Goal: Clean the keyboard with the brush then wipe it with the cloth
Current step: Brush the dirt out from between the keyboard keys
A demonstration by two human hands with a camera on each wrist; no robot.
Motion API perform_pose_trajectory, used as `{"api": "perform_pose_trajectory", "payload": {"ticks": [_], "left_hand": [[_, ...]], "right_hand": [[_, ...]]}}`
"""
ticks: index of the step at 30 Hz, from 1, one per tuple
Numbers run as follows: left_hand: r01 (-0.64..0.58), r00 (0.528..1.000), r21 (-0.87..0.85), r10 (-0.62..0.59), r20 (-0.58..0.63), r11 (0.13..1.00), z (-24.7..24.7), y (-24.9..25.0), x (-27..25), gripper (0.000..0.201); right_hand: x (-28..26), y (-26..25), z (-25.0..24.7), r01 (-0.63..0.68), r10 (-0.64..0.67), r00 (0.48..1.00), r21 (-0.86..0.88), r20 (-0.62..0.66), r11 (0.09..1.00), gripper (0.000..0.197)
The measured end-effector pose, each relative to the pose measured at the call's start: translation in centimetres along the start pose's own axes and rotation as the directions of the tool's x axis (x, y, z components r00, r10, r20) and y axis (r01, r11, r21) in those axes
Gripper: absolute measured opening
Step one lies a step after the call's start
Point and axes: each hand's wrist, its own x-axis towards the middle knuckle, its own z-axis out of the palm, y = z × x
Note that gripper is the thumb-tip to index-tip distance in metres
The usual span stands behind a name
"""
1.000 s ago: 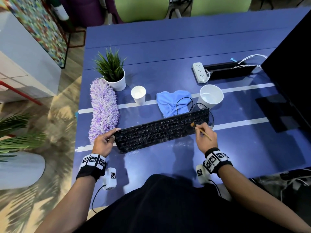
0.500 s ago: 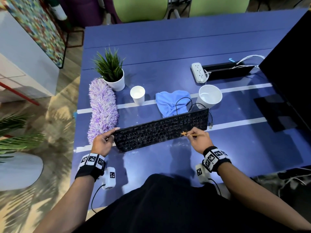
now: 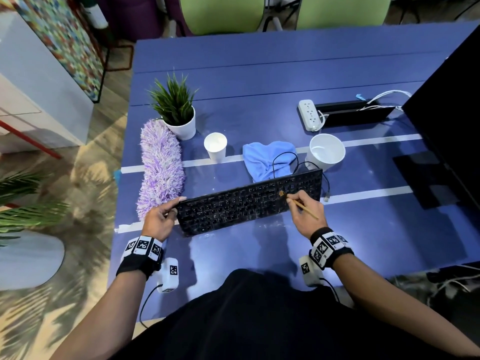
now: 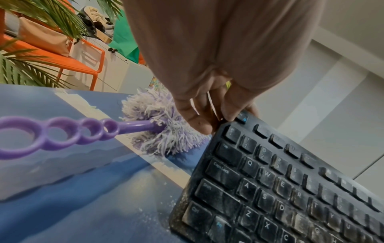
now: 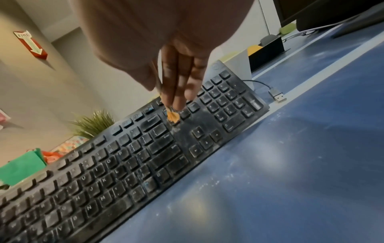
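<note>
A dusty black keyboard (image 3: 249,201) (image 4: 290,189) (image 5: 129,164) is tilted up on its near edge on the blue table (image 3: 259,74). My left hand (image 3: 159,216) (image 4: 209,113) grips its left end. My right hand (image 3: 304,209) (image 5: 172,92) pinches a thin wooden brush (image 3: 302,206); its orange bristles (image 5: 173,116) touch the keys left of the number pad. A crumpled blue cloth (image 3: 262,157) lies just behind the keyboard, with the keyboard's cable (image 3: 285,162) looped over it.
A purple duster (image 3: 161,167) (image 4: 162,131) lies left of the keyboard, a potted plant (image 3: 176,113) behind it. Two white cups (image 3: 215,145) (image 3: 326,152) flank the cloth. A power strip (image 3: 309,114) and a dark monitor (image 3: 454,113) stand at the right. White dust (image 5: 218,180) speckles the table.
My right hand swept the brush left and down along the keys, then came back up and right to the keys beside the number pad. The left hand kept its grip.
</note>
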Motion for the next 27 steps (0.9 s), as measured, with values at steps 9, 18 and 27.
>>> {"api": "perform_pose_trajectory", "payload": {"ticks": [9,18,27], "left_hand": [[-0.032,0.999,0.003,0.032,0.013,0.999,-0.1,0.1,0.1,0.047],[-0.01,1.0,0.03,0.01,0.012,0.999,0.1,-0.2,-0.1,0.047],[-0.014,1.0,0.05,0.014,0.004,0.999,0.0,0.4,-0.4,0.052]], "right_hand": [[0.2,-0.8,0.5,0.023,-0.021,0.995,-0.02,0.093,1.0,0.011],[0.3,-2.6,1.8,0.038,-0.044,0.951,0.027,0.305,0.999,0.006],[-0.2,-2.3,2.0,-0.035,0.041,0.978,-0.034,0.203,0.999,0.015]]}}
